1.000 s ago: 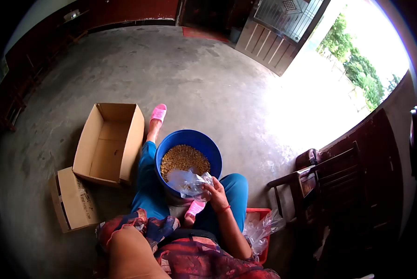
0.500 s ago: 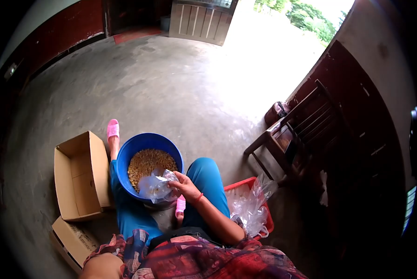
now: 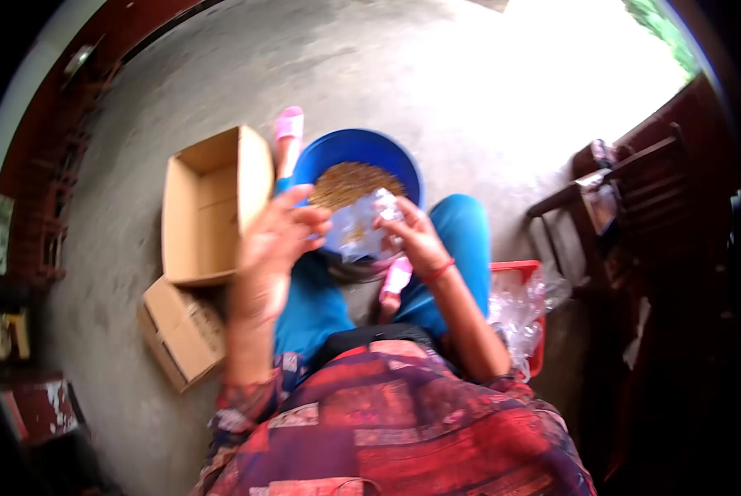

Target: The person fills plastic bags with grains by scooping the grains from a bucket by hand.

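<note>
Person's right hand [image 3: 418,244] pinches clear bag [image 3: 352,229] over blue bucket [image 3: 360,147]'s near side; tan grains [image 3: 356,183] inside bucket. Left hand [image 3: 274,238], blurred, fingers apart, left of bag. Right: red basket [image 3: 516,265] holding clear plastic [image 3: 518,322]. Left: open cardboard box [image 3: 255,178].

Room in a home, by the look of it. Bare concrete floor [image 3: 321,70], worn grey. Dark red lower wall [image 3: 145,21], pale above. Slatted wooden chair [image 3: 645,180] at right. Pink slippers [image 3: 289,122] on wearer's feet [image 3: 287,153]. Daylight [image 3: 561,66] floods in upper right; green foliage [image 3: 665,35] outside.
</note>
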{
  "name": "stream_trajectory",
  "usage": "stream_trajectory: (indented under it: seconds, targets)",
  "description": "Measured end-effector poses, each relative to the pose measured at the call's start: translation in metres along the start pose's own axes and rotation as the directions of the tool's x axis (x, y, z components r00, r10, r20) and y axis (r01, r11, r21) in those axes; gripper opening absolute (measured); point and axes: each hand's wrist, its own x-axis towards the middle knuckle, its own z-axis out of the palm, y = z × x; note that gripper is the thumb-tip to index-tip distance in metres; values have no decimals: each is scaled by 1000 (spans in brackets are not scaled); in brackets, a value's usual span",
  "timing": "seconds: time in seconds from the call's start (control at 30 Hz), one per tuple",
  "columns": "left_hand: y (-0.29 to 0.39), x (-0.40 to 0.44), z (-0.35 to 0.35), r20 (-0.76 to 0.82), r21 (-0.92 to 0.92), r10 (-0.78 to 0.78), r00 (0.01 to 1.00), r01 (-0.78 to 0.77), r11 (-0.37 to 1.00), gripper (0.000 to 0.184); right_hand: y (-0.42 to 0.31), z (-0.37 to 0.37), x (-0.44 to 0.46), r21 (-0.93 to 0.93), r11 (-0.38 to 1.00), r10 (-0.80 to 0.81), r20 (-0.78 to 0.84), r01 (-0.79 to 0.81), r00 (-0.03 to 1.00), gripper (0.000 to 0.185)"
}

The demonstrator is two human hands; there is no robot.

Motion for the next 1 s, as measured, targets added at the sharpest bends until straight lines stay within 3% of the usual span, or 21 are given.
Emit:
stream_trajectory:
  seconds: [0.07,0.1,0.13,0.23,0.3,0.37,0.43,0.47,0.57,0.67,0.7,0.77,0.8,0.83,0.87,0.9,0.93,1.0]
  targets:
    - [-58,10,-17,-43,232,33,999,-22,973,69,-6,14,5,11,999,-43,52,43,998,30]
    - [-71,11,-21,-43,500,38,998,-11,866,77,-7,16,8,4,999,-35,113,35,993,35]
    - [-80,11,-22,20,565,-25,999,9,825,77,-13,26,7,0,1000,-25,148,25,989,37]
    - [-92,18,-17,78,320,-207,975,172,932,50,-19,41,11,-60,997,-26,248,42,968,45]
    - [-92,24,-22,83,286,-180,980,150,946,39,-33,47,7,-145,989,71,277,-32,958,43]
    - [-85,28,-26,41,296,-143,989,125,947,21,-37,48,8,-150,989,32,253,6,967,42]
    - [-88,38,-41,-56,360,30,998,-8,933,19,-37,40,13,-208,978,10,140,20,990,39]
    - [-77,42,-42,-64,278,71,995,-50,959,20,-37,36,17,-184,982,-15,96,33,995,36]
    - [-58,55,-61,-197,-177,-49,979,14,984,15,-38,11,31,-117,991,-68,4,68,998,29]
    - [-39,56,-74,-157,-341,-51,986,-5,940,24,-60,-2,34,-32,992,-127,-105,124,986,31]
    - [-37,56,-78,-123,-318,-12,992,-28,948,30,-66,-6,34,-11,990,-144,-151,144,978,31]
    - [-29,52,-72,-133,-39,15,991,-21,999,38,-73,-14,34,79,985,-144,-135,155,980,31]
    - [-28,50,-72,-127,223,-7,992,35,974,47,-75,-17,32,60,992,-109,-81,114,991,30]
    - [-33,48,-73,-124,511,22,992,45,859,43,-76,-20,30,39,996,-74,-27,75,997,29]
    - [-42,48,-80,-125,511,18,992,49,858,43,-77,-18,26,-88,996,-5,6,6,1000,29]
    - [-55,48,-90,-80,622,2,997,48,782,30,-77,-14,22,-215,975,68,32,-59,997,30]
    - [-64,47,-96,-36,721,-19,999,39,692,18,-74,-11,19,-577,814,99,27,-66,995,37]
    - [-71,47,-101,-35,658,-43,998,55,751,15,-49,-20,17,-844,518,11,171,141,985,43]
